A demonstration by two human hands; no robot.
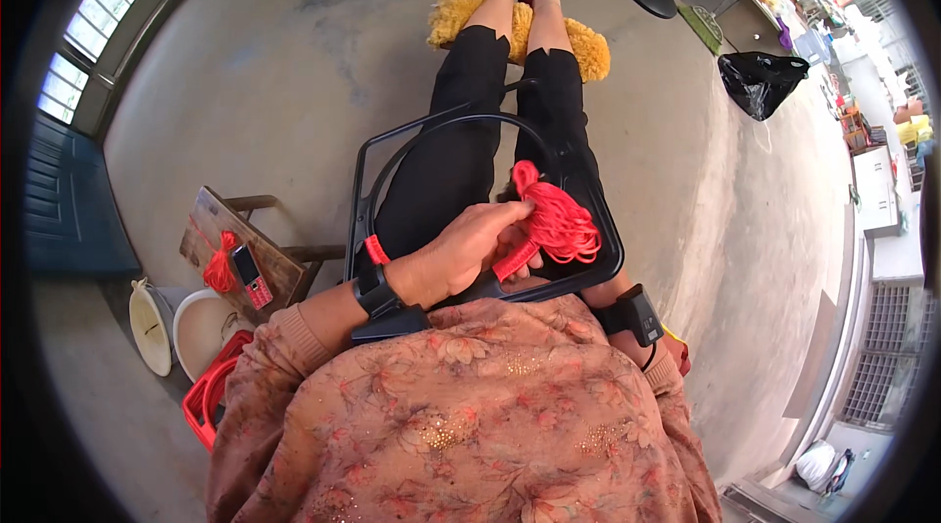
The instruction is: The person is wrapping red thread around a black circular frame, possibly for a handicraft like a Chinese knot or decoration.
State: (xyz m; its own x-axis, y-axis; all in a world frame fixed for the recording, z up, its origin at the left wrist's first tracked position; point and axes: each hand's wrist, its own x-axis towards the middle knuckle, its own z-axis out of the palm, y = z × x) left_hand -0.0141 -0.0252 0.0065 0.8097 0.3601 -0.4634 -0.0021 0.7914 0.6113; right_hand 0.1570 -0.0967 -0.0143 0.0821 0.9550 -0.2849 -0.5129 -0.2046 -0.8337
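On my lap rests a black metal frame (358, 170) with curved bars, like the bare frame of a small seat. My left hand (461, 249) reaches over it, thumb and fingers closed on a looped bundle of red cord (564, 224). Below the bundle, a short red wrapping (518, 264) lies by the frame's near bar. Another red wrapping (375, 249) sits on the frame's left side. My right hand (535, 262) is close under the bundle; mostly hidden behind cord and frame, its grip does not show.
To the left stands a wooden stool (211, 214) bearing red cord (220, 268) and a phone (250, 273). Beside it are a bucket (201, 327), a pale basin (149, 327) and a red plastic chair (206, 391). My legs rest over a yellow fluffy roll (591, 52). A black bag (760, 82) lies far right.
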